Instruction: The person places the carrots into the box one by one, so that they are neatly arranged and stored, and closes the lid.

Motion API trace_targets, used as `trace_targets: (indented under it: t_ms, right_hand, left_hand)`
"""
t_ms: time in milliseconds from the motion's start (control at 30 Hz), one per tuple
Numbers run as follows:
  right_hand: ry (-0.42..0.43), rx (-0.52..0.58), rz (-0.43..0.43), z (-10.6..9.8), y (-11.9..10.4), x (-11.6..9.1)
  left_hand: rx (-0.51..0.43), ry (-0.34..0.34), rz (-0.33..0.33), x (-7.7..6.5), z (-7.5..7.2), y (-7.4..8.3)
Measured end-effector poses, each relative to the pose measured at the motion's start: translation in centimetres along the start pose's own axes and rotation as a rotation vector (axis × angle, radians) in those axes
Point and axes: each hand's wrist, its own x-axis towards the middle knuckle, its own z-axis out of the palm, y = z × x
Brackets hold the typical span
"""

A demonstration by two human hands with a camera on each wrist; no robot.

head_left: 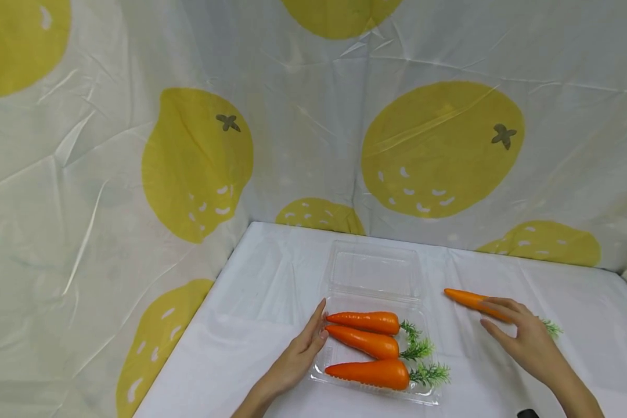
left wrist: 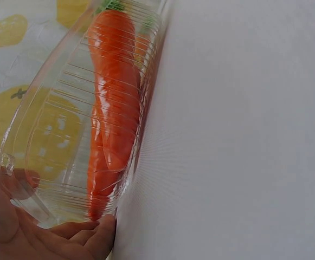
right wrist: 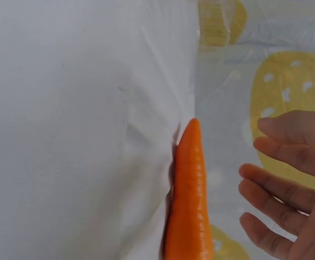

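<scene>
A clear plastic clamshell container [head_left: 433, 400] lies with its lid [head_left: 376, 270] folded back. Inside are three orange carrots with feathery green tops: a far one [head_left: 366, 321], a middle one [head_left: 368, 342] and a near one [head_left: 373, 374], all tips to the left. My left hand [head_left: 292, 360] grips the container's left edge, the thumb at the rim and the other fingers along the outer wall. On the cloth to the right lies another carrot [head_left: 462, 297], tip toward the back left. Over it hovers my right hand [head_left: 528, 334], its fingers spread apart and holding nothing.
A white cloth [head_left: 251, 302] covers the table. Behind and to the left hang pale sheets [head_left: 303, 133] printed with large yellow lemons. A small black object [head_left: 528, 413] shows at the bottom edge, near the right forearm.
</scene>
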Motion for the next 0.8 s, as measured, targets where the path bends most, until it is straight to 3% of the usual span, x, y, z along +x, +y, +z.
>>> trace_targets:
  t_ms: [267,533,800]
  right_hand:
    - [-0.149,0.003,-0.021,0.9,0.0,-0.4]
    - [-0.167,-0.019,-0.046,2.1,-1.0,-0.3]
    - [-0.109,0.002,-0.059,2.0,-0.9,-0.3]
  left_hand:
    - [-0.012,-0.004,0.005,0.1,0.0,0.0]
    - [-0.011,0.003,0.003,0.0,0.0,0.0]
    - [-0.008,0.002,0.003,0.1,0.0,0.0]
